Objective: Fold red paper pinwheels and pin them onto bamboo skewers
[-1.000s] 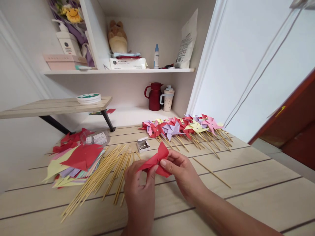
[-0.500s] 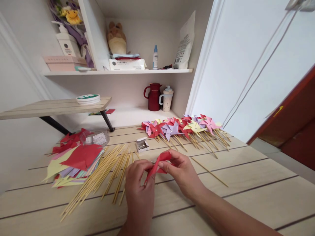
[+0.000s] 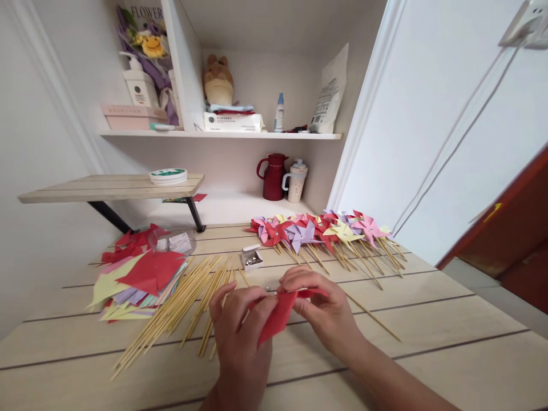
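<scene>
My left hand (image 3: 242,331) and my right hand (image 3: 319,311) both pinch a folded red paper piece (image 3: 280,313) just above the wooden table (image 3: 428,325). A small metal pin (image 3: 270,289) shows between my fingertips at the paper's top. A heap of bamboo sticks (image 3: 188,305) lies just left of my hands. One loose stick (image 3: 372,315) lies to the right of my right hand. A small open box of pins (image 3: 252,257) sits beyond my hands.
Finished paper pinwheels (image 3: 321,231) lie in a row at the back right. Stacked coloured paper sheets (image 3: 139,277) are at the left. A low wooden riser (image 3: 111,187), a red jug (image 3: 272,176) and a mug (image 3: 295,181) stand behind; shelves above.
The red paper went from spread and raised to folded flatter and lower between my fingers. My view tilted slightly, and a pin now shows at the paper's top.
</scene>
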A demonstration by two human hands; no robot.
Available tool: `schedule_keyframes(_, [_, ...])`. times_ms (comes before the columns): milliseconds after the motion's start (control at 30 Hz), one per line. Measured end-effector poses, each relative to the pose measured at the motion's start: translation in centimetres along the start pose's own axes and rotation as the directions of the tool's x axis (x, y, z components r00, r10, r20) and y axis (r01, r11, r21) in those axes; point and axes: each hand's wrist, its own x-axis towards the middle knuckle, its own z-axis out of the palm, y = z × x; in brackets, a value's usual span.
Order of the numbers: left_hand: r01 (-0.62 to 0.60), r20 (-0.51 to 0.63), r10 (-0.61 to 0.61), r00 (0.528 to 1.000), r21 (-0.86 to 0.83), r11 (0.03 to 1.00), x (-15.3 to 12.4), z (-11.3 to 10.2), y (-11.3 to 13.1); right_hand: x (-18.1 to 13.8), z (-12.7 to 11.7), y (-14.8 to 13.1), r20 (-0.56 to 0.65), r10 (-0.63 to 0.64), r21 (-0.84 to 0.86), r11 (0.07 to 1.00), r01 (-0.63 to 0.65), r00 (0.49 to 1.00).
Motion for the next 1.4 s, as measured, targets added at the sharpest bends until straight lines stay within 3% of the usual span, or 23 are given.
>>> schedule_keyframes(200, [-0.008,-0.02,0.007,1.0,-0.02,1.0,-0.2,0.1,-0.2,0.2,-0.3,0.0,0.053,-0.177,-0.092,0.979,0.182,0.983])
schedule_keyframes(367, [-0.011,-0.009,0.011,1.0,-0.043,0.999,-0.5,0.3,0.1,0.4,-0.7,0.2,0.057,-0.202,-0.132,0.969,0.208,0.978])
schedule_keyframes(567, [0.028,0.04,-0.024,0.999,-0.083,0.996,-0.2,0.0,0.1,0.3,-0.9,0.1,0.03,-0.122,-0.132,0.983,0.125,0.992])
schedule_keyframes(700, [0.163,0.098,-0.145,0.985,-0.211,0.964,0.5,-1.0,-0.9,0.6,-2.1,0.9,-0.071,0.089,0.007,0.996,-0.089,0.994])
schedule_keyframes(733, [0.262,0.075,-0.251,0.965,-0.237,0.936,0.7,-1.3,-1.3,0.8,-2.4,1.3,-0.12,0.152,0.066,0.987,-0.145,0.981])
schedule_keyframes(800, [0.492,-0.051,-0.521,0.852,-0.257,0.832,1.0,-1.8,-2.1,1.2,-2.8,2.0,-0.222,0.261,0.187,0.957,-0.222,0.939])
schedule_keyframes(900, [0.672,-0.147,-0.695,0.704,-0.18,0.718,1.3,-1.9,-3.3,1.5,-2.3,2.3,-0.301,0.364,0.316,0.91,-0.268,0.881])
schedule_keyframes(933, [0.707,-0.134,-0.72,0.681,-0.136,0.694,1.3,-1.8,-3.6,1.5,-1.8,2.0,-0.274,0.39,0.363,0.889,-0.28,0.879])
schedule_keyframes(1000, [0.722,-0.057,-0.724,0.688,-0.048,0.69,1.0,-1.4,-4.1,1.3,-0.5,1.2,-0.169,0.41,0.453,0.84,-0.298,0.896])
schedule_keyframes(1067, [0.649,0.136,-0.648,0.75,0.044,0.76,0.5,-0.7,-4.6,1.0,0.9,0.3,-0.05,0.416,0.496,0.799,-0.339,0.908])
schedule_keyframes(1133, [0.519,0.23,-0.519,0.823,0.065,0.852,-0.1,0.0,-5.0,0.6,1.9,-0.4,0.051,0.427,0.508,0.767,-0.391,0.903])
schedule_keyframes(1233, [0.272,0.391,-0.28,0.877,0.078,0.959,-0.8,1.0,-5.0,0.3,2.1,-1.0,0.078,0.425,0.529,0.749,-0.399,0.902])
schedule_keyframes(1267, [0.186,0.456,-0.199,0.867,0.074,0.98,-1.0,1.3,-4.8,0.4,1.9,-1.2,0.057,0.415,0.54,0.752,-0.378,0.908])
schedule_keyframes(1333, [0.033,0.59,-0.061,0.805,0.058,0.998,-1.3,2.2,-3.9,0.9,1.1,-1.5,-0.02,0.381,0.564,0.768,-0.304,0.924])
schedule_keyframes(1400, [-0.051,0.66,0.014,0.751,0.038,0.998,-1.6,3.3,-2.6,1.7,-0.2,-1.7,-0.118,0.348,0.58,0.784,-0.22,0.93])
